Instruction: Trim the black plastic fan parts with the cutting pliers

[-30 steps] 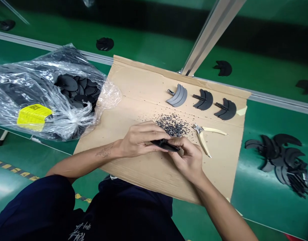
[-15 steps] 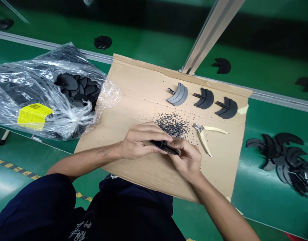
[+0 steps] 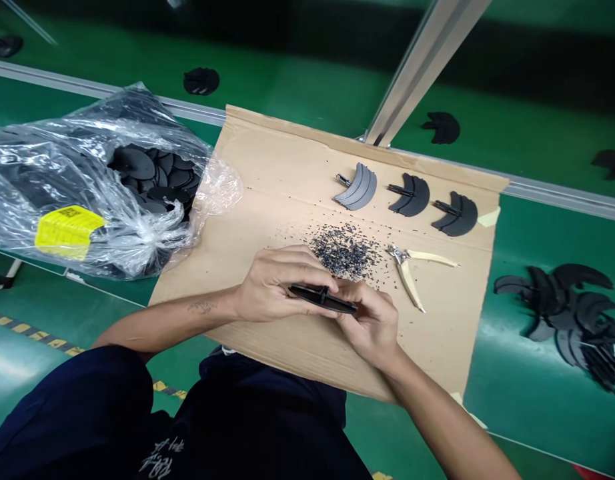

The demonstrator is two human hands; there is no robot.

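Note:
A black curved plastic part (image 3: 323, 299) is held edge-on between both hands, low over the cardboard. My left hand (image 3: 277, 283) grips its left end, with thumb below and fingers above. My right hand (image 3: 370, 317) pinches the right end, its fingertips close to those of the left. Just beyond the hands lies a heap of small black plastic scraps (image 3: 345, 250). A pair of nippers (image 3: 405, 270) with cream handles rests spread on the cardboard, right of the scraps. Farther back, a grey-looking curved part (image 3: 358, 187) and two black curved parts (image 3: 411, 195) sit in a row.
A clear plastic bag (image 3: 87, 173) of black discs (image 3: 137, 163) overlaps the left of the cardboard sheet (image 3: 267, 160). Several black curved parts (image 3: 562, 307) are piled on the green table at right. A metal post (image 3: 417, 73) rises behind the cardboard.
The black part has been turned between my hands, so more of its inner side and its middle stem show. My right hand has shifted slightly left.

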